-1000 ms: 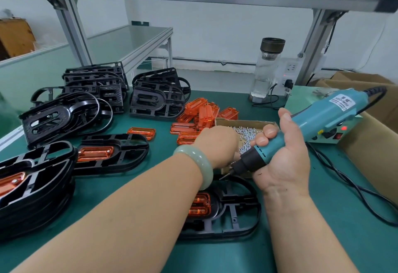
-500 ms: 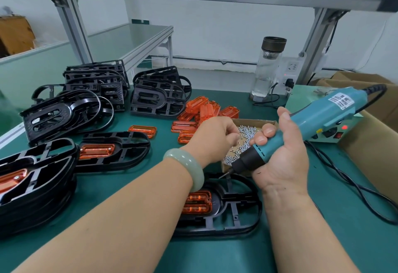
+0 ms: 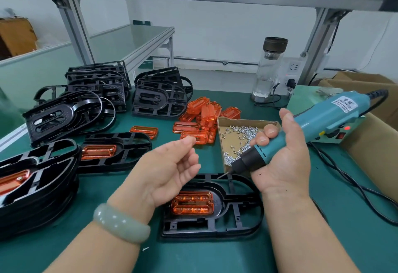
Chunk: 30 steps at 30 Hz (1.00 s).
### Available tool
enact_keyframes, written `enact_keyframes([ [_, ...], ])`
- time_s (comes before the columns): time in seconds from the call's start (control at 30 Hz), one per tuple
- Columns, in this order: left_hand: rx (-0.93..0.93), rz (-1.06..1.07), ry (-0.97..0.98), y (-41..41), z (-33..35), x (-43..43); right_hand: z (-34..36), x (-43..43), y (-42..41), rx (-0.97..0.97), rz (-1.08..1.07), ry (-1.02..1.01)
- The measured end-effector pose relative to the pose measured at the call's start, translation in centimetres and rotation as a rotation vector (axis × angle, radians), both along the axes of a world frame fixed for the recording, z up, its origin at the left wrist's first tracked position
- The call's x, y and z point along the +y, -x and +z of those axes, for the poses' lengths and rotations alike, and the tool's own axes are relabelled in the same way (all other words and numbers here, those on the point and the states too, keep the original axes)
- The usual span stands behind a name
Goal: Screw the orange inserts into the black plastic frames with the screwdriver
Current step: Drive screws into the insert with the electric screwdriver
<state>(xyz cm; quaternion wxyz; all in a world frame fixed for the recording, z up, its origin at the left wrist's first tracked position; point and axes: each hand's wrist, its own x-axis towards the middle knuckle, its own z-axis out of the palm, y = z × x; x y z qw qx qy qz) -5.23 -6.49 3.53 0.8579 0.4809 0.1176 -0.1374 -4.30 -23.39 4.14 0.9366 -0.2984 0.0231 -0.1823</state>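
Above the black plastic frame, right hand grips the blue-green power screwdriver; left hand half curls, holding I cannot tell what. Keep the tip straight.

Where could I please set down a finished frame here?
Bare mat lies between the screw box and the bottle, and at the near right corner bordered by the cable. Frame stacks and orange inserts crowd the left and middle.
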Motion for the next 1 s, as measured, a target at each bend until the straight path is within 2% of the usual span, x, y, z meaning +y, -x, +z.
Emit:
enact_keyframes([
  [0.1, 0.021, 0.057, 0.113, 1.5, -0.6, 0.8, 0.0, 0.3, 0.2, 0.011, -0.002, -0.006],
  [0.27, 0.048, 0.119, 0.134, 2.1, -1.1, 1.2, 0.2, 0.6, 0.4, 0.031, 0.013, -0.042],
  [0.6, 0.067, 0.007, 0.241, 2.1, -1.3, 1.4, 0.2, 0.6, 0.5, 0.034, 0.003, -0.078],
  [1.0, -0.064, -0.099, 0.05, 2.7, -1.4, 0.2, 0.2, 0.7, 0.6, 0.062, -0.043, -0.142],
])
